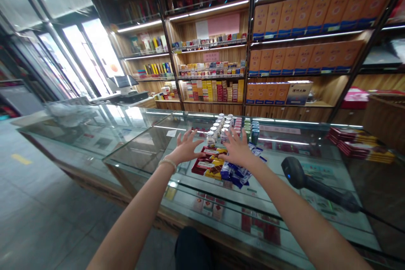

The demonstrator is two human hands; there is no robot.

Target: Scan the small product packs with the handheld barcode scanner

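Note:
My left hand (186, 148) is held over the glass counter with its fingers spread, nothing in it. Level with it, my right hand (236, 149) is open too, fingers apart. Between and just below them lie flat red packets (200, 168) and yellow packets (214, 171), which look like chocolate bars. Beneath my right hand and wrist is a pile of blue-and-white packets (236, 174), partly covered. Beyond my fingertips stand rows of small white-capped bottles (211, 137), with pink, green and blue tubes (255, 130) on their right. Whether my fingers touch any bottle I cannot tell.
A black handheld scanner (294, 173) with a cable rests right of my right forearm. Stacks of red and yellow packets (351, 143) lie farther right. Behind the glass counter (142, 152), shelves carry orange boxes (303, 14) and small packs. A monitor (123, 81) stands at the back left.

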